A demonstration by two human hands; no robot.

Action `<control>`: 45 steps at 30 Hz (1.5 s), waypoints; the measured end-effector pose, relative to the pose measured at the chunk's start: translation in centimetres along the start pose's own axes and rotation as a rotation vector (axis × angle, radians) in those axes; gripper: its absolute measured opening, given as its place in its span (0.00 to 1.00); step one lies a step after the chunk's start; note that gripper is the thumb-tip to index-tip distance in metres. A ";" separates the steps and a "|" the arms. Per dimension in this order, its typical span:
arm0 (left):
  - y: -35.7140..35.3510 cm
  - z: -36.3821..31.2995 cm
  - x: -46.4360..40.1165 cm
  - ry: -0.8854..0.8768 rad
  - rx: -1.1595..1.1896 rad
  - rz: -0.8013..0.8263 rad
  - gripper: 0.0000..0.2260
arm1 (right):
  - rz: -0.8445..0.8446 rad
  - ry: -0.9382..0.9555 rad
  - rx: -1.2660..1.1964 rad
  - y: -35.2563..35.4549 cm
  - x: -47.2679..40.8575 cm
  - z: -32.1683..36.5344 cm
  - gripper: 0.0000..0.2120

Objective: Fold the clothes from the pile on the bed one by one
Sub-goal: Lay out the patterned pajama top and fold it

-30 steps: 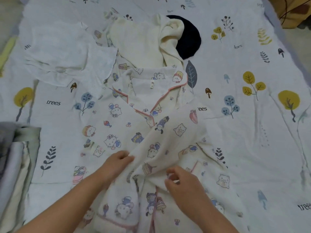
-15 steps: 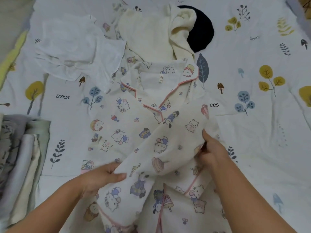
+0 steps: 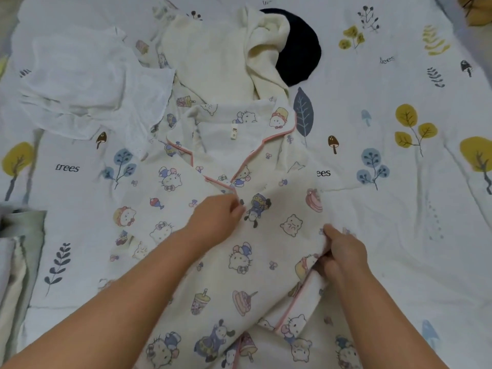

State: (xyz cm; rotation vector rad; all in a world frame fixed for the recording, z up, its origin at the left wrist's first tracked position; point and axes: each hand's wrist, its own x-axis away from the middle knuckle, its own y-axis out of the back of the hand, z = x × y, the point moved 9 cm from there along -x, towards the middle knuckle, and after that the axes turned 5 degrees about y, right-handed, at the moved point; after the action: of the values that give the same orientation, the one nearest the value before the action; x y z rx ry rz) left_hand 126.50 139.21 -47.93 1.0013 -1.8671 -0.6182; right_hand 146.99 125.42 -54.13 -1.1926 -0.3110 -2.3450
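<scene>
A cream pajama shirt (image 3: 165,209) with cartoon prints and pink piping lies face up on the bed, collar away from me. Its right sleeve is folded across the chest. My left hand (image 3: 215,222) pinches the fabric near the pink front edge at mid-chest. My right hand (image 3: 338,251) grips the folded sleeve's edge at the shirt's right side. Behind the collar lies the pile: a cream fleece garment (image 3: 218,57), a dark navy item (image 3: 300,46) and a white thin garment (image 3: 87,83).
The bed sheet (image 3: 399,209) is white with tree and leaf prints. A stack of folded grey and pale clothes (image 3: 18,257) sits at the left edge. An orange-brown object (image 3: 479,9) shows at the top right corner.
My left hand has moved up from the shirt's lower left to mid-chest. My right hand has shifted lower along the right side, and the sleeve now lies flatter across the front.
</scene>
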 end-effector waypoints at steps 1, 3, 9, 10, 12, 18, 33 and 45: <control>-0.3 -1.6 -1.7 0.005 0.059 -0.052 0.11 | -0.005 0.021 0.011 0.3 -0.2 0.2 0.03; -1.5 -3.1 -4.8 0.089 0.214 -0.078 0.12 | 0.015 0.035 0.026 0.7 -0.8 0.2 0.02; -3.4 -6.3 -10.9 0.073 0.259 -0.014 0.06 | 0.120 0.033 0.060 1.1 -2.5 0.4 0.03; -2.4 -7.0 -11.6 0.019 0.257 -0.093 0.04 | 0.092 0.073 0.114 1.6 -2.9 0.9 0.03; -0.4 -8.2 -12.0 -0.072 0.218 -0.260 0.02 | -0.026 0.209 0.305 2.9 -3.8 2.7 0.08; 0.3 -9.5 -8.0 -0.171 -0.084 -0.473 0.20 | -0.286 0.598 0.672 2.1 -1.4 7.4 0.21; -5.8 6.7 2.0 -0.222 -0.603 -0.056 0.30 | 0.301 1.016 1.875 -4.2 1.2 -0.4 0.31; -9.3 11.6 14.0 -0.390 -0.593 0.027 0.24 | 0.559 1.264 1.981 -2.8 9.3 -12.0 0.32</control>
State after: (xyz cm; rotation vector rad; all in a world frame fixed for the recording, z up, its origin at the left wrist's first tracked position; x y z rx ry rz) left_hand 116.10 122.52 -53.60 0.4847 -1.8397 -1.3288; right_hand 132.56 119.97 -53.67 0.9659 -1.0961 -0.8551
